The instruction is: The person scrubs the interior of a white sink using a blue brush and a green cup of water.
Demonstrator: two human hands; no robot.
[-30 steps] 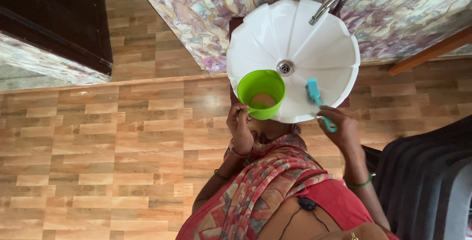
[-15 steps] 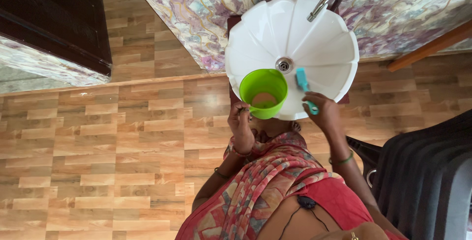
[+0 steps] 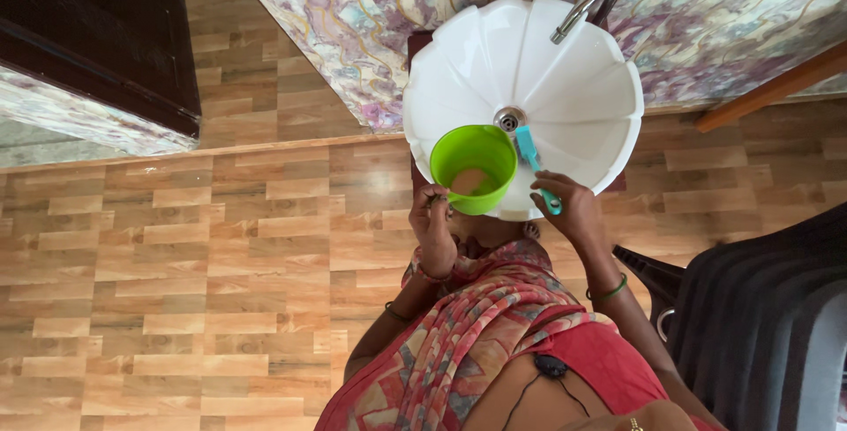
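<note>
The left hand (image 3: 432, 219) grips a green mug (image 3: 473, 169) by its near-side handle, over a white basin (image 3: 573, 87). The right hand (image 3: 569, 210) clasps a teal brush (image 3: 534, 162), bristles beside the mug. Both look light, rigid plastic, likely slippery when wet.

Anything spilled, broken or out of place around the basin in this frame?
Nothing stands out. The left hand holds the green mug upright over the white basin, some liquid inside and none spilled. The right hand holds the teal brush by the mug's rim. No water shows at the tap; the floor looks dry.
</note>
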